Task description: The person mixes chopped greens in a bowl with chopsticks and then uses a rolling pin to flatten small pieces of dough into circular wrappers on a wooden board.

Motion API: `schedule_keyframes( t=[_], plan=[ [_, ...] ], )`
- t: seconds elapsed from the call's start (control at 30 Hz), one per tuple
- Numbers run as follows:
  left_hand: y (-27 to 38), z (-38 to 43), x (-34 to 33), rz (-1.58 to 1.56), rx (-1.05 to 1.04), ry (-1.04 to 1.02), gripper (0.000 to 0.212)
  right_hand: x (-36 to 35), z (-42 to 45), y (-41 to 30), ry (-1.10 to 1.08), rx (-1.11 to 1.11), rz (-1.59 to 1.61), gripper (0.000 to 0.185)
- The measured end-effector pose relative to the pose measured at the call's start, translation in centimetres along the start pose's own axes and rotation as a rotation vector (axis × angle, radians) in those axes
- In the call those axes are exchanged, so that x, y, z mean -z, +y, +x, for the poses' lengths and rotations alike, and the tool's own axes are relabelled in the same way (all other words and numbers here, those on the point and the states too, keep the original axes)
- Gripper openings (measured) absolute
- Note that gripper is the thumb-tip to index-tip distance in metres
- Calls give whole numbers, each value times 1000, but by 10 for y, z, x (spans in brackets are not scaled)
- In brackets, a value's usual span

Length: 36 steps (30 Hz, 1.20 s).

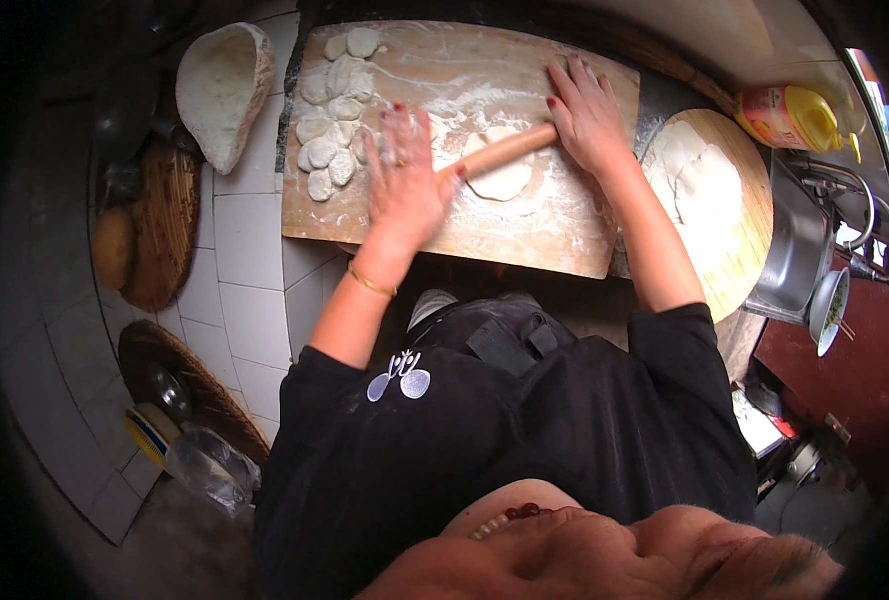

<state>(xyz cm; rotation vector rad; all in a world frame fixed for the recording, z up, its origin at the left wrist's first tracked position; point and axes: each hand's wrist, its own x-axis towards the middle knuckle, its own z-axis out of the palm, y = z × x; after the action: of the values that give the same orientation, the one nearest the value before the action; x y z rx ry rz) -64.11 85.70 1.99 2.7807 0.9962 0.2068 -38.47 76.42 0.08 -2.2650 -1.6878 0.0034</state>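
A wooden rolling pin [506, 153] lies slantwise across a flat round of dough [501, 178] on a floured wooden board [482, 247]. My left hand [407, 172], slightly blurred, covers the pin's left end with its fingers stretched out. At the other end the pin runs under my right hand [585, 112], whose fingers spread over the board. Several small flattened dough pieces [323, 152], dusted with flour, sit at the board's left side, some overlapping. Flour [474, 101] is smeared around the dough round.
Right of the board, a round wooden board [752, 217] bears a large mass of dough [703, 180]. Beyond are a yellow bottle [789, 116], a metal sink [793, 255] and a bowl [827, 311]. A flour-filled container [223, 90] stands left, above a wicker tray [189, 360] and plastic bag [212, 465].
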Motion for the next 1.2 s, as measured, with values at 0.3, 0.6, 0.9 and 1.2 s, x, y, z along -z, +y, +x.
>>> schedule_keyframes(
  t=[0.3,0.6,0.9,1.2],
  plan=[
    [-8,-7,-11,-8,-5,-53,83,6,14,-8,-13,29,-48,49],
    [23,-60,-6,-108,-124,-162,83,20,-25,-9,-80,7,-70,50],
    [13,-10,5,72,37,-235,80,13,-20,-1,-55,-10,-36,48],
    [-11,11,-7,-6,13,9,81,13,-5,-7,-26,-14,-94,46]
  ],
)
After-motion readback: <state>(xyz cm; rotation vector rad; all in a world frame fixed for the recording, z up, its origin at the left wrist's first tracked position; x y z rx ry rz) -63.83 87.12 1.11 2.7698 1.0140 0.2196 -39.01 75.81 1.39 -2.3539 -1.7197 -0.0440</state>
